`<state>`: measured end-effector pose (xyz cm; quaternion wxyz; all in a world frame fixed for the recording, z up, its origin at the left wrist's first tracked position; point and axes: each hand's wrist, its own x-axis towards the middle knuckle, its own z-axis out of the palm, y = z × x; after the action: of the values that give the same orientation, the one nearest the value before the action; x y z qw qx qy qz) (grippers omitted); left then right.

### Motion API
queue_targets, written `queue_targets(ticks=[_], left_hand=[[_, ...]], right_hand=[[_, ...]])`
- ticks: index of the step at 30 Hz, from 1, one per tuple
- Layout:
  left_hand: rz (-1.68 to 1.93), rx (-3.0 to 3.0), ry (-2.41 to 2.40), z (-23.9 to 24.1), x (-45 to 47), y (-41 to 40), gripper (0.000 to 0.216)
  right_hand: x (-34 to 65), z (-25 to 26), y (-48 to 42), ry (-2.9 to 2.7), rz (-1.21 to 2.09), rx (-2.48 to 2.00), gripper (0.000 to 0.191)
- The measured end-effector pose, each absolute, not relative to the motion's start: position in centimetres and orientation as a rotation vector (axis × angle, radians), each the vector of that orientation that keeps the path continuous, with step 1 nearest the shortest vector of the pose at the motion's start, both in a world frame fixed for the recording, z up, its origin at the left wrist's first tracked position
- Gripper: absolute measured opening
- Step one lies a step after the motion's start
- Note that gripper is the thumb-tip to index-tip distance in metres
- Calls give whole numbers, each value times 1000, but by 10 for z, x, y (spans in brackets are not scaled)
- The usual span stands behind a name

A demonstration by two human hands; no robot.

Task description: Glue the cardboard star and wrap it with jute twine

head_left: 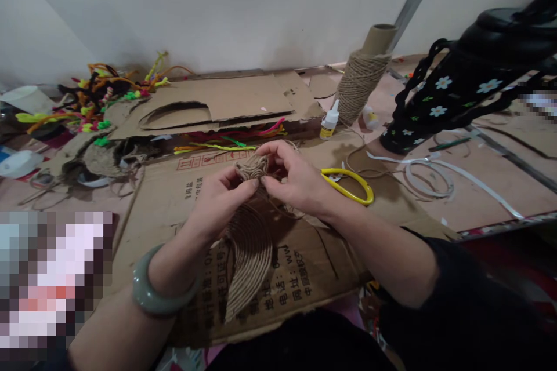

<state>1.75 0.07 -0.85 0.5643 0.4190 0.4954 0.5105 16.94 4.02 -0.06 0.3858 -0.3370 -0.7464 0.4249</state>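
Note:
Between my two hands is a small coiled piece of brown twine (pixel 252 170), raised over the cardboard sheet (pixel 165 232). My left hand (pixel 221 200) pinches its near left side with thumb and fingers. On the right, my right hand (pixel 293 179) grips it too, thumb low and fingers over the far side. Below them a flat curved twine piece (pixel 252 261), made of rows laid side by side, lies on the cardboard; its upper end is partly hidden by my hands. Scissors with yellow handles (pixel 368 188) lie right of my right hand, their blades mostly covered.
A tall twine spool (pixel 361 81) and a small glue bottle (pixel 329 122) stand behind my hands. At right are a black flowered bottle (pixel 452 87) and a coil of white strip (pixel 429 179). Colourful pipe cleaners (pixel 108 87) pile at back left, beside cut cardboard (pixel 243 93).

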Motion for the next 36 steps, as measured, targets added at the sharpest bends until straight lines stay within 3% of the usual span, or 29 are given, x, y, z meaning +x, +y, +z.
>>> queue_targets(ticks=[9,24,36], left_hand=[[1203,1006,1185,-9,16,0,13],[1177,1038,1220,-9,20,-1,13],[1141,1092,1267,-13,15,-2,15]], right_hand=[[172,2,43,-1933,1181,-736,35],[171,0,38,-1985,946,-900,33],[174,0,42,-2027,1023,-810,31]])
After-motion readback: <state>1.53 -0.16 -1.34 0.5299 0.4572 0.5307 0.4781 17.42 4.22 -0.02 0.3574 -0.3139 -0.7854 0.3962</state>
